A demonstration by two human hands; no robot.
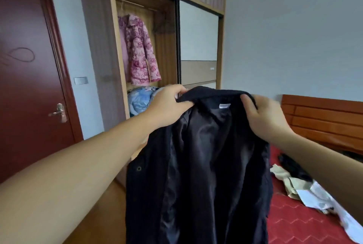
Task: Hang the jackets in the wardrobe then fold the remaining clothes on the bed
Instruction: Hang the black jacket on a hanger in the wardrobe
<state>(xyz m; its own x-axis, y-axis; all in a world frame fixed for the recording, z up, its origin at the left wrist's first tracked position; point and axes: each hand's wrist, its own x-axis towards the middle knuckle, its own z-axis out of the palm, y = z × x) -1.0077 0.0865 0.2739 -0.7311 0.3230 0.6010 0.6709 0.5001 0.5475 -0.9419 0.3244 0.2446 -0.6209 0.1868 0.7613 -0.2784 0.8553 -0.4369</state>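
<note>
Both hands pinch the dark jacket (200,165) up by its collar, left hand (167,104) and right hand (265,118) at either end, lining outward, just in front of the wardrobe (145,47). It isn't hung yet. Right of it, clothes (294,180) lie unfolded on the bed (290,224). Inside the wardrobe one pink jacket (139,51) already hangs.

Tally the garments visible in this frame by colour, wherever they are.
Dark navy: 1, the held jacket
Pink: 1, the hanging jacket in the wardrobe
Black: 1, on the bed
Beige: 1, on the bed
White: 1, on the bed
Total: 5
</note>
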